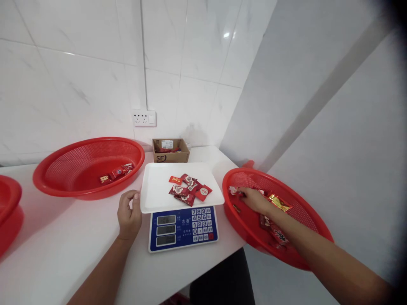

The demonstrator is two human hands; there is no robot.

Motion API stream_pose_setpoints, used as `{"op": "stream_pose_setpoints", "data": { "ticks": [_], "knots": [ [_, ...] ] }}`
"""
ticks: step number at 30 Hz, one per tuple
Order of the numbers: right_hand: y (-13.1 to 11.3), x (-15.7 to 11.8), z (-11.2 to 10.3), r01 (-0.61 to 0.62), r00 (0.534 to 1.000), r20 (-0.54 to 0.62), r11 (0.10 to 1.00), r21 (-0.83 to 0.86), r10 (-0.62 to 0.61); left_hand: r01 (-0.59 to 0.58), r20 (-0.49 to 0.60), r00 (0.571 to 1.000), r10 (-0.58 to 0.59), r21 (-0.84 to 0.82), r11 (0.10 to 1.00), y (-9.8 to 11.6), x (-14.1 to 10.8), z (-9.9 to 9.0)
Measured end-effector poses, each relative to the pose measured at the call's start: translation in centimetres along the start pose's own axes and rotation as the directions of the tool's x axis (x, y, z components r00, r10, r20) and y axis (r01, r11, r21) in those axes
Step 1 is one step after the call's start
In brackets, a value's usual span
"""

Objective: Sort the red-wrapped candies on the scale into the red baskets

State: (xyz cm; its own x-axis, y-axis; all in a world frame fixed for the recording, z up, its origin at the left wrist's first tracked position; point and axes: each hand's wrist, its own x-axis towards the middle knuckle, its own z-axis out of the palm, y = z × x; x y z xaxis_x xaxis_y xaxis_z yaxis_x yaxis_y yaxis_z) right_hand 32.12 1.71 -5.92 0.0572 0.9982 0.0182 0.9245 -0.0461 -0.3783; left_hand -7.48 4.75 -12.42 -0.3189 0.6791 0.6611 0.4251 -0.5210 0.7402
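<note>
A white tray [152, 182] sits on top of a blue-and-white digital scale [184, 231]. Several wrapped candies [190, 189] in red and dark-red wrappers lie in a loose pile on it. My left hand [129, 214] is beside the tray's left edge, fingers curled and thumb up, with nothing visible in it. To the right, my right hand [252, 199] reaches into a red plastic basket [305, 216], its fingers pinched at a pale pink wrapped candy [233, 190]. More wrapped candies [276, 233] and a gold-wrapped one [280, 202] lie there, partly hidden by my forearm.
Another red basket [63, 169] with a few candies stands at the back left, and part of one more [9, 203] shows at the left edge. Behind the tray is a small cardboard box [171, 157] holding red packets. A wall socket [144, 118] is above the white table [63, 237].
</note>
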Motion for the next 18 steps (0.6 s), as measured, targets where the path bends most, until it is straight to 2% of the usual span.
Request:
{"op": "stream_pose_setpoints", "data": {
  "ticks": [3, 5, 8, 11, 14, 16, 18],
  "knots": [
    [-2.3, 0.2, -2.0, -0.057, 0.993, -0.102, 0.998, -0.039, 0.053, 0.002, 0.003, 1.0, -0.002, -0.004, 1.0, 0.1, 0.0, 0.0],
    [-4.6, 0.3, -2.8, -0.038, 0.995, -0.097, 0.999, -0.015, 0.036, 0.002, 0.011, 1.0, -0.002, 0.001, 1.0, 0.1, 0.0, 0.0],
    [-7.9, 0.6, -2.7, 0.001, 1.0, -0.018, 0.995, 0.097, 0.001, 0.001, 0.013, 1.0, -0.001, 0.001, 1.0, 0.2, 0.0, 0.0],
    [-10.3, 1.3, -1.5, 0.022, 0.991, 0.122, 0.962, 0.272, -0.058, -0.003, 0.015, 1.0, 0.003, -0.008, 1.0, 0.2, 0.0, 0.0],
    [-11.4, 1.9, -0.5, 0.026, 0.977, 0.177, 0.895, 0.445, -0.116, -0.007, 0.02, 1.0, 0.007, -0.004, 1.0, 0.2, 0.0, -0.1],
    [-11.3, 2.1, -0.5, 0.048, 0.984, 0.133, 0.888, 0.458, -0.121, -0.008, 0.012, 1.0, 0.008, 0.004, 1.0, 0.2, 0.0, -0.2],
    [-10.6, 2.1, -1.1, 0.061, 0.995, 0.051, 0.917, 0.395, -0.088, -0.008, 0.006, 1.0, 0.008, 0.005, 1.0, 0.2, 0.0, -0.2]
  ]
}}
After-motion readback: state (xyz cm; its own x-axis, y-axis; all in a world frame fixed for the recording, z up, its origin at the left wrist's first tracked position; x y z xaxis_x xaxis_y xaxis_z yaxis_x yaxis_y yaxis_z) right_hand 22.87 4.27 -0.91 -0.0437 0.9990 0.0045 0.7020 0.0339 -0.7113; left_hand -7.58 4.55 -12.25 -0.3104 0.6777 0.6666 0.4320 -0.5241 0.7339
